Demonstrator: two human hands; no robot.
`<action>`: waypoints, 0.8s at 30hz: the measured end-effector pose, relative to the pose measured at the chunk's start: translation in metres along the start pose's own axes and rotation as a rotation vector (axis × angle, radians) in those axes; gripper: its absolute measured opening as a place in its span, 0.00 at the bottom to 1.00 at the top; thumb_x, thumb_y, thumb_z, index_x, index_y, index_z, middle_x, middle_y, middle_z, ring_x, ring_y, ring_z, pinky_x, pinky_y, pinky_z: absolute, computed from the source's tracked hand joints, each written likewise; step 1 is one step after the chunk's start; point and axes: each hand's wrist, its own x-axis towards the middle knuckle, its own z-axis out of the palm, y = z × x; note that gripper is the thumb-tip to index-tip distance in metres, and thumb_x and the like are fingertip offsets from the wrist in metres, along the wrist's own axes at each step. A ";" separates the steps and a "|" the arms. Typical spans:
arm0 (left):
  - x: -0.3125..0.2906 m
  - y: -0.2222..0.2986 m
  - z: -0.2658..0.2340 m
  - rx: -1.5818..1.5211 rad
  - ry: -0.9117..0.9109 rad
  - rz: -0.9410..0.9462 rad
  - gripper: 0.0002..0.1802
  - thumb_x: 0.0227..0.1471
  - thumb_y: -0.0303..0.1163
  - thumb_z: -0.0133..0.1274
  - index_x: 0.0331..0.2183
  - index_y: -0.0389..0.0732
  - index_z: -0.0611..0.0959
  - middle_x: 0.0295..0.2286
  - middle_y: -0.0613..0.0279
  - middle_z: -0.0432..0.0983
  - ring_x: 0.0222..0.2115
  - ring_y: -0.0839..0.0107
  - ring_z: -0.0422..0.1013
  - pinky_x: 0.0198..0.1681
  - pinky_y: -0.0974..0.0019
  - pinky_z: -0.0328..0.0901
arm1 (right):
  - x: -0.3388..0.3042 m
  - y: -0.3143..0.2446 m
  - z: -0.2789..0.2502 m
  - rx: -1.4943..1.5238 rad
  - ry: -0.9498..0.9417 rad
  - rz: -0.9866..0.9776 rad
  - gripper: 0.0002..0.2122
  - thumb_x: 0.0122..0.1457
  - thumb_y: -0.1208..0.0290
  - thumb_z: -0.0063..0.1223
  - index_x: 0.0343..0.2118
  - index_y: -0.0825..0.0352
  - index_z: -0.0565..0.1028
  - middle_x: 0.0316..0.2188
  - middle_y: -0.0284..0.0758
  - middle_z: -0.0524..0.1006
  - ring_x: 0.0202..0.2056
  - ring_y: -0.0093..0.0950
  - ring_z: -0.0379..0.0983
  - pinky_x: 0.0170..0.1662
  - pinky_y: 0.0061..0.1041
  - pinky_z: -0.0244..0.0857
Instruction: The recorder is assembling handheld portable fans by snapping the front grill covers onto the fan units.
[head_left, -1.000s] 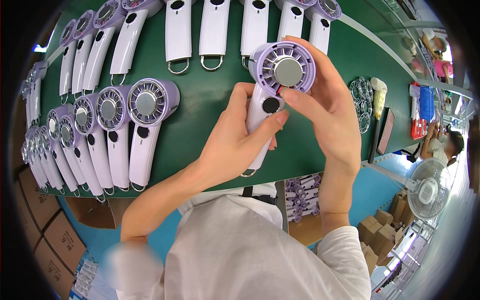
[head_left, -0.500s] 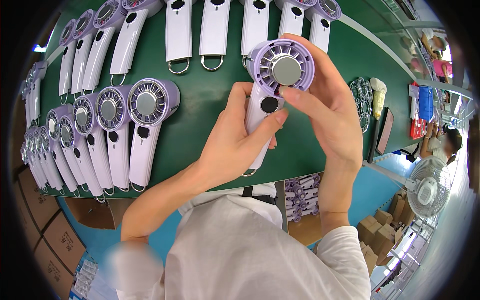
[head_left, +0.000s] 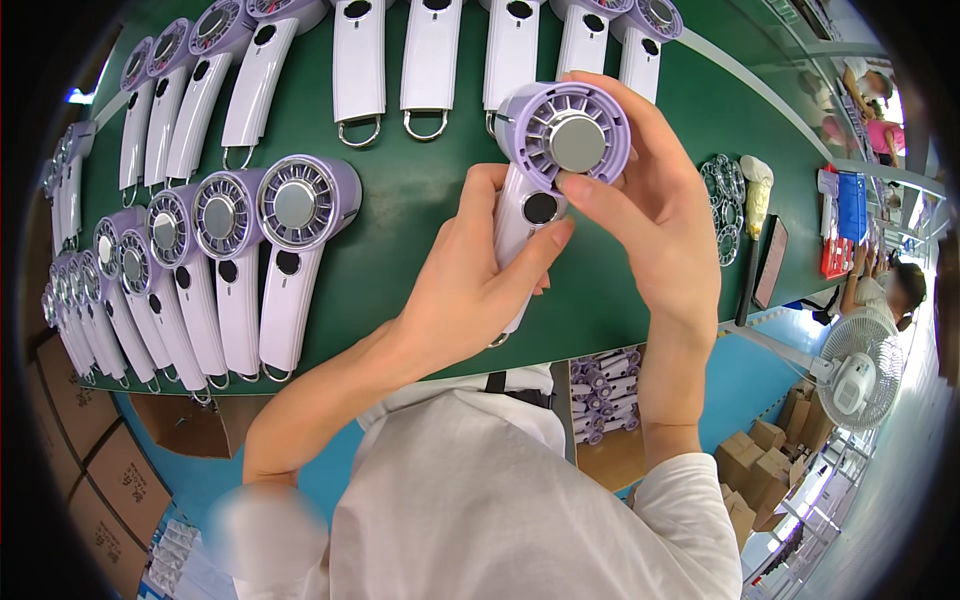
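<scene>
Two hands share one white-handled handheld fan with a lilac round head (head_left: 545,170) at upper centre: left hand (head_left: 480,290) closed around the handle, right hand (head_left: 650,210) cupping the head, seemingly mid-inspection above the green table (head_left: 420,190); finished fans (head_left: 250,260) line the left.

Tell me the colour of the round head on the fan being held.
The handheld fan has a lilac head with a silver centre disc, on a white handle; the head view shows it.

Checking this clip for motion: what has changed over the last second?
Almost nothing. The left hand still grips the handheld fan by its handle, and the right hand still cups its purple head, thumb on the grille. The fans on the green table lie as before.
</scene>
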 end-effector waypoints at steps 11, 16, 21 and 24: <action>0.000 0.001 -0.002 0.141 0.023 0.041 0.22 0.58 0.34 0.55 0.44 0.34 0.63 0.25 0.57 0.76 0.21 0.72 0.73 0.23 0.67 0.67 | 0.002 0.006 0.008 -0.175 0.072 -0.148 0.26 0.51 0.84 0.54 0.55 0.67 0.66 0.44 0.35 0.75 0.47 0.24 0.72 0.55 0.26 0.65; 0.003 0.005 -0.003 0.044 0.040 -0.094 0.21 0.57 0.34 0.57 0.43 0.34 0.65 0.25 0.60 0.74 0.21 0.75 0.73 0.24 0.68 0.68 | 0.002 0.004 -0.007 -0.208 -0.050 -0.058 0.28 0.53 0.82 0.57 0.59 0.69 0.64 0.52 0.36 0.71 0.53 0.25 0.68 0.58 0.27 0.61; 0.003 0.007 0.002 -0.013 -0.012 -0.141 0.20 0.56 0.34 0.57 0.42 0.36 0.66 0.26 0.62 0.73 0.22 0.77 0.72 0.26 0.69 0.69 | -0.012 -0.010 -0.047 -0.294 0.087 -0.034 0.25 0.58 0.73 0.58 0.58 0.68 0.66 0.53 0.37 0.72 0.53 0.28 0.69 0.57 0.28 0.62; 0.002 0.009 0.001 -0.086 0.000 -0.157 0.19 0.56 0.33 0.57 0.42 0.36 0.66 0.29 0.62 0.73 0.23 0.78 0.71 0.27 0.71 0.69 | -0.023 -0.007 -0.091 -0.487 0.282 -0.005 0.16 0.60 0.69 0.56 0.51 0.67 0.74 0.41 0.34 0.80 0.43 0.22 0.74 0.49 0.21 0.64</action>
